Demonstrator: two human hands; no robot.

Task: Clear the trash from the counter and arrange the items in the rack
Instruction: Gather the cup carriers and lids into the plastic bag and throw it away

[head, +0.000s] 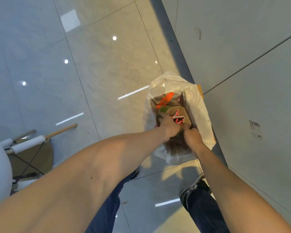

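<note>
While both my hands reach down into the clear plastic trash bag (198,105) on the floor, my left hand (169,126) presses a red-and-white crumpled wrapper (178,118), just ahead of my right hand (192,136); whether either hand's fingers are clamped, I cannot tell.

A folding stool (32,153) with wooden legs stands on the glossy tiled floor (94,68), far left of the hands.

No legible text anywhere. Grey wall panel (242,98), right of frame: small printed label (255,129) with dark lines of print, too small and blurred to read. Red-and-white wrapper (178,118) inside trash bag (198,105): white markings on red, characters indistinct. Orange wrapper (166,98) in same bag: no discernible print.
</note>
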